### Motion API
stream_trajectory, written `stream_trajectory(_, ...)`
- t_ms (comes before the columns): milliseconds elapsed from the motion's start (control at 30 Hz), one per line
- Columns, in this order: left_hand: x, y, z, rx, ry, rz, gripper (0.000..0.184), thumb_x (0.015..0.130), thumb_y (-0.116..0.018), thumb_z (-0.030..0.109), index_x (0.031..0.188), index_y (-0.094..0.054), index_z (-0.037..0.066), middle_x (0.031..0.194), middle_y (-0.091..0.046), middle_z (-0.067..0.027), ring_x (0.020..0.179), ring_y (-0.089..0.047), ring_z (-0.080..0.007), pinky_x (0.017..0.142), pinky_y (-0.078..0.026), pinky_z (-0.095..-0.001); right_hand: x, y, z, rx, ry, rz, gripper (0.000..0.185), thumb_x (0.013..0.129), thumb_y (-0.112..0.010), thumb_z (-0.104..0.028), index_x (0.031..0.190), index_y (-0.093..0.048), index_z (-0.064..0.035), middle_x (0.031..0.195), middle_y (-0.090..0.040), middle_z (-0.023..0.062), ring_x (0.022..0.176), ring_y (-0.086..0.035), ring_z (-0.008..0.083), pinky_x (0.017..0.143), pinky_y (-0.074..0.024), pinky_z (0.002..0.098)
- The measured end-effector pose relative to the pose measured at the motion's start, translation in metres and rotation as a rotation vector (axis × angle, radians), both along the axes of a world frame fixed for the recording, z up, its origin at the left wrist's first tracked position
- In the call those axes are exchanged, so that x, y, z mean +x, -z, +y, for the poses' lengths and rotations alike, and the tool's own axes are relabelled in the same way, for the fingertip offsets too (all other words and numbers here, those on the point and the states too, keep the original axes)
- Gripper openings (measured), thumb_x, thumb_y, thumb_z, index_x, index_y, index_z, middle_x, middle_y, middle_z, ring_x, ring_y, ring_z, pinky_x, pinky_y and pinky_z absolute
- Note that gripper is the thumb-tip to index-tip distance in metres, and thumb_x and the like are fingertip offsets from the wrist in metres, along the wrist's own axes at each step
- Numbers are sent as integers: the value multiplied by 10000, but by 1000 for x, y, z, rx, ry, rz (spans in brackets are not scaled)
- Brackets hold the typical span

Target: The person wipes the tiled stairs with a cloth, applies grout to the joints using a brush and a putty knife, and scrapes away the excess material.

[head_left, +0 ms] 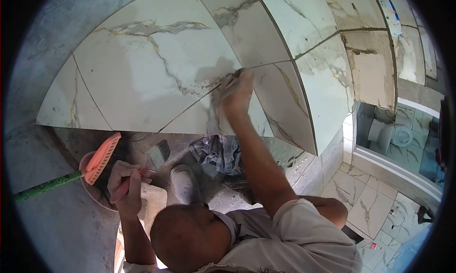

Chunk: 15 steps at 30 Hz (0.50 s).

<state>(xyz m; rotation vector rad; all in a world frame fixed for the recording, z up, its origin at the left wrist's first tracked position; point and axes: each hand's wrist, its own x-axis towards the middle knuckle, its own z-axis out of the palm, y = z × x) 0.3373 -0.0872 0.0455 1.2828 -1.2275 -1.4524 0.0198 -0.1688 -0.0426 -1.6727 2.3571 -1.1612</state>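
Observation:
Low at the left, my left hand is closed around the red handle of a putty knife, whose flat greyish blade points up and right. My right hand presses its bunched fingertips against a marble-patterned tile, where several tile joints meet. Something dark shows at those fingertips, too small to make out. Dark crumbs and smears lie along the joint just left of the hand. Grey dust coats the fingers of both hands.
An orange broom head on a green handle leans over a pink bucket at the left. Crumpled cloth and a dusty shoe are below the tiles. A doorway at the right shows a toilet.

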Motion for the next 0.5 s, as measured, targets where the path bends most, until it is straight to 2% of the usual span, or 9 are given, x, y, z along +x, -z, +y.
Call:
stream_trajectory(167, 1, 2, 3, -2, 26, 7, 69, 919, -491, -69, 865, -523, -40, 905, -538, -120, 701, -639, -155, 615, -565, -249, -6, 9, -11, 78, 103, 28, 153, 828, -572, -4, 916, -448, 16, 848, -508, 243, 792, -519, 445, 710, -421, 497)
stream_trajectory(233, 0, 0, 2, -12, 50, 8, 68, 919, -489, -70, 867, -522, -41, 907, -537, -120, 699, -638, -155, 616, -566, -250, 14, 7, 3, 138, -17, -3, 254, 786, -598, 17, 968, -422, -4, 923, -489, 227, 839, -527, 461, 704, -439, 534)
stream_trajectory(333, -4, -1, 1, 6, 40, 21, 70, 921, -487, -69, 868, -522, -39, 907, -534, -117, 695, -635, -153, 616, -565, -248, 20, -14, 14, 194, -89, -136, 230, 791, -594, 12, 948, -428, -9, 920, -494, 237, 821, -534, 458, 695, -442, 531)
stream_trajectory(400, -4, -1, 1, 10, 23, 6, 76, 919, -485, -75, 863, -519, -36, 905, -532, -117, 687, -635, -152, 621, -566, -245, 6, -7, 5, 128, -72, -89, 197, 793, -582, 24, 928, -440, -1, 919, -498, 241, 822, -533, 458, 701, -443, 527)
stream_trajectory(467, -3, -2, 1, 9, 30, 0, 76, 919, -486, -72, 861, -518, -35, 901, -532, -116, 681, -636, -154, 615, -563, -247, -12, -5, -9, 127, 57, -11, 203, 776, -584, 42, 933, -459, 5, 931, -503, 238, 820, -538, 459, 703, -446, 526)
stream_trajectory(500, -3, -3, 1, 4, 36, -4, 76, 919, -487, -70, 859, -516, -34, 896, -531, -116, 674, -636, -157, 609, -560, -249, -14, -2, -13, 177, 76, -68, 216, 759, -581, 55, 936, -469, 3, 947, -510, 237, 866, -541, 455, 732, -449, 509)
